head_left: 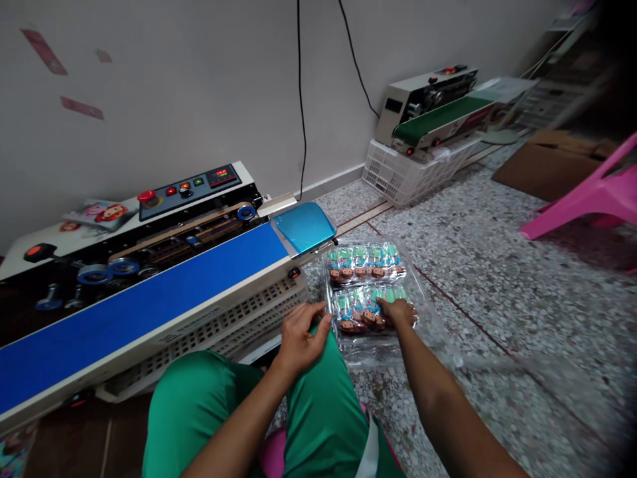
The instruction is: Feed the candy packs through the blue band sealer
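Right hand (402,313) at packets (365,309) in tray (368,342).
Likely light, slippery; grip edges. Fingers bent, pinch unclear; left hand (299,337) loose, thumb apart.

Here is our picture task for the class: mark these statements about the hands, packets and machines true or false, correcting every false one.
1. The right hand is at the nearer row of shiny, figure-printed plastic packets. True.
2. The left hand is pressing a round red knob. False: it is at the green-trousered leg.
3. The machine with the green conveyor belt stands on a white plastic basket. True.
4. The packets form one single row. False: there are two rows.
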A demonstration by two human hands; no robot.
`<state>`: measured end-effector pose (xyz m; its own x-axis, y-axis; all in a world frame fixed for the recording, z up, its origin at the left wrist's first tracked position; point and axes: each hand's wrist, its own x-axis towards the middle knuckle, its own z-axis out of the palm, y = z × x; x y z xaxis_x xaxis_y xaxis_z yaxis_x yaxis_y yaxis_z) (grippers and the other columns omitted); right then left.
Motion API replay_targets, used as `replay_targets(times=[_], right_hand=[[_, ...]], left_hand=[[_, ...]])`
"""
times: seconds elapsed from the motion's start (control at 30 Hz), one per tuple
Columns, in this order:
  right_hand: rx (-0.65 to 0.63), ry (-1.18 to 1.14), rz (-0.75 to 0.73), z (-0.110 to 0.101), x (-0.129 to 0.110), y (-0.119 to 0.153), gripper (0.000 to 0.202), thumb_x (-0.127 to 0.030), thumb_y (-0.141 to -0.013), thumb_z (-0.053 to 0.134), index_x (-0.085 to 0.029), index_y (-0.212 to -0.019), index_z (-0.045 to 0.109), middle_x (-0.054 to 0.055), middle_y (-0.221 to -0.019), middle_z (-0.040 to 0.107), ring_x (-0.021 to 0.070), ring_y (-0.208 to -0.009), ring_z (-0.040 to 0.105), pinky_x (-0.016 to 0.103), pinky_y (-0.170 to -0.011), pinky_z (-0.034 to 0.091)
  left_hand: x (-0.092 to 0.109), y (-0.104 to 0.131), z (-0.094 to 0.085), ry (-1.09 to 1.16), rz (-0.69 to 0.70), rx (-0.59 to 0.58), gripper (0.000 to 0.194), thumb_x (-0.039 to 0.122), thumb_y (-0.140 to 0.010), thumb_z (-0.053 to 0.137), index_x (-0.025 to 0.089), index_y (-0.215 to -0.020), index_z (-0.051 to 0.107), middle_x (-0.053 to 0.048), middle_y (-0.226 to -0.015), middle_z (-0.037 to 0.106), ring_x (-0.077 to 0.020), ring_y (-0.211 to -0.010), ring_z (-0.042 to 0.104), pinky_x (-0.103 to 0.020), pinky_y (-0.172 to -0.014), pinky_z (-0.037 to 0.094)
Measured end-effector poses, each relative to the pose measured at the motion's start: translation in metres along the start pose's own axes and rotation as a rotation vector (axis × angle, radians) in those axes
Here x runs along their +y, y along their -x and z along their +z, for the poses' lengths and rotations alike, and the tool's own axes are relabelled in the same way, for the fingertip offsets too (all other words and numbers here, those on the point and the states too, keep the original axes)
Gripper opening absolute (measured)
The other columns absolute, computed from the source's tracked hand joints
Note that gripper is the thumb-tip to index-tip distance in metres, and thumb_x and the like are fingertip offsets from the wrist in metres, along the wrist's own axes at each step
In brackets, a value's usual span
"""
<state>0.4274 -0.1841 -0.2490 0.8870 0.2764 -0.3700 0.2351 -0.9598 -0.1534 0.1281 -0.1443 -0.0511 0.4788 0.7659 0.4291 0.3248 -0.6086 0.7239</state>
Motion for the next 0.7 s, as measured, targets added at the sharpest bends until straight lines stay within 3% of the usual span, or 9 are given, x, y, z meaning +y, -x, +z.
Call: replay_targets(times=[0.17,0.37,0.53,0.7], right_hand=[[-0.012,0.032,-0.114,0.001,-0.007,0.016,0.079,-0.069,-0.059,0.061,-0.012,-0.112,0.056,0.025,-0.120,0.052,0.0395,-0.115,0.046,0.049,-0.088,0.039],[-0.025,0.047,-0.252,0.010,-0.023,0.047,0.073,-0.061,-0.066,0.061,-0.010,-0.117,0.050,0.023,-0.120,0.055,0.0354,-0.118,0.047,0.046,-0.095,0.035],[-0.172,0.049,-0.287,0.016,-0.031,0.057,0.065,-0.065,-0.064,0.061,-0.013,-0.103,0.058,0.020,-0.107,0.063,0.0350,-0.106,0.057,0.046,-0.087,0.041],[-0.232,0.024,-0.297,0.027,-0.037,0.067,0.066,-0.063,-0.065,0.061,-0.014,-0.109,0.054,0.020,-0.111,0.062,0.0345,-0.108,0.056,0.044,-0.084,0.043]], left_hand=[[0.000,0.000,0.001,-0.005,-0.009,-0.007,0.019,0.022,-0.083,0.056,0.017,-0.100,0.062,-0.006,-0.080,0.068,-0.0168,-0.073,0.061,-0.030,-0.068,0.048],[-0.001,0.001,0.001,-0.011,-0.018,-0.006,0.019,0.022,-0.083,0.056,0.017,-0.100,0.062,-0.006,-0.079,0.068,-0.0173,-0.074,0.062,-0.031,-0.069,0.049],[-0.001,0.001,0.001,-0.007,-0.028,0.004,0.018,0.022,-0.083,0.056,0.017,-0.099,0.062,-0.006,-0.081,0.069,-0.0172,-0.074,0.062,-0.031,-0.070,0.049],[-0.001,0.001,0.001,0.002,-0.025,0.025,0.017,0.021,-0.082,0.057,0.017,-0.098,0.063,-0.007,-0.083,0.069,-0.0171,-0.075,0.063,-0.032,-0.073,0.049]])
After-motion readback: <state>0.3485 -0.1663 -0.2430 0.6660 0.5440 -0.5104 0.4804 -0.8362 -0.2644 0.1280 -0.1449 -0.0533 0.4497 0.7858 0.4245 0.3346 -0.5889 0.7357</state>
